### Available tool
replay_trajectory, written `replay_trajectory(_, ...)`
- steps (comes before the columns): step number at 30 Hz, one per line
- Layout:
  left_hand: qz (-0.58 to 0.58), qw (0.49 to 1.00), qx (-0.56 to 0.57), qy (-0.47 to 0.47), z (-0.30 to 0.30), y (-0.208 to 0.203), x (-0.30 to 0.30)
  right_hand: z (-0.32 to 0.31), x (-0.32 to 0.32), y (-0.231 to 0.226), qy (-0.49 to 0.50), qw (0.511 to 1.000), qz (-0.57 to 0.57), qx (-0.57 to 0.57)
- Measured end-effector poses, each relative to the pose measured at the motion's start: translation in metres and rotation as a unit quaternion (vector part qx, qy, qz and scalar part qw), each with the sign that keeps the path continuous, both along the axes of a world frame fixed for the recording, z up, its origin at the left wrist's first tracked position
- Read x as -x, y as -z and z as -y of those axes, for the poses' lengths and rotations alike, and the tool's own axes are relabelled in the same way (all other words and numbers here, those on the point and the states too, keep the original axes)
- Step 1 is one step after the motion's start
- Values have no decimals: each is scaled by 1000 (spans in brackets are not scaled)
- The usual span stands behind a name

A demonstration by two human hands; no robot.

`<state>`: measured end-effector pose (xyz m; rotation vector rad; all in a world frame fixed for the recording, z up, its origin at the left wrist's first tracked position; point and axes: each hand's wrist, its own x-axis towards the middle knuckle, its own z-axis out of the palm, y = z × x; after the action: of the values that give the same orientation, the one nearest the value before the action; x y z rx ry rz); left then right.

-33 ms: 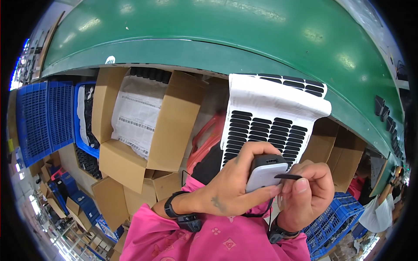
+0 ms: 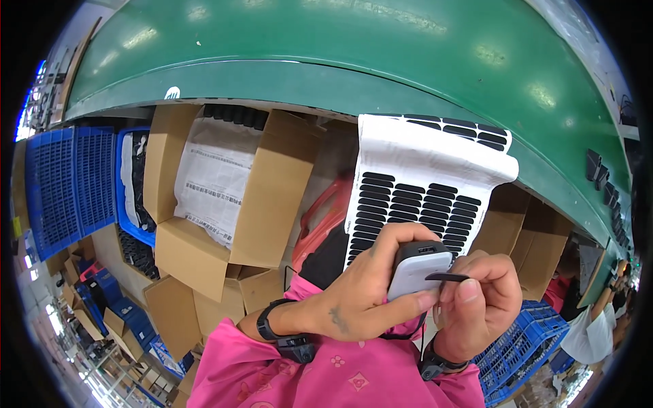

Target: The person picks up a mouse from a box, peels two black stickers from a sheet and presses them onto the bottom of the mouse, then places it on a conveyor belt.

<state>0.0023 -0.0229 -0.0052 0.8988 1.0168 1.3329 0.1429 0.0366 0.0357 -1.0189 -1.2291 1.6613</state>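
My left hand [image 2: 371, 285] is closed around a small box-shaped device [image 2: 416, 268] with a pale grey face, a black end and a rectangular port. My right hand [image 2: 479, 299] pinches a thin black adhesive strip [image 2: 447, 277] by one end between thumb and fingers. The strip's free end lies over the device's grey face; whether it touches cannot be told. Just beyond my hands, a white sheet of black oblong stickers [image 2: 415, 214] hangs over the bench edge, its upper part curled back. Gaps show near its lower middle columns.
The green bench [image 2: 306, 41] runs across the far side. To the left stand an open cardboard box [image 2: 275, 190] with a printed white sheet inside and blue crates [image 2: 68, 183]. Another cardboard box [image 2: 544, 238] and a blue crate [image 2: 520, 350] are at the right. Small black pieces [image 2: 598, 170] lie on the bench's right end.
The device has shifted very slightly to the right in my left hand's grip. The strip's free end reaches slightly further over its grey face.
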Motion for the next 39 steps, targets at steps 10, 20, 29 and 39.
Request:
replay_trajectory(10,8,996,57,63,1,-7,4,7,-1,1,16,999,29,-10)
replay_trajectory(20,-31,998,35,34,0,-8,-1,7,3,0,27,999,42,-20)
replay_trajectory(29,-57,998,25,32,-2,-10,1,6,3,0,26,998,47,-26)
replay_trajectory(39,-80,996,24,29,-3,-11,2,6,4,1,30,998,50,-27)
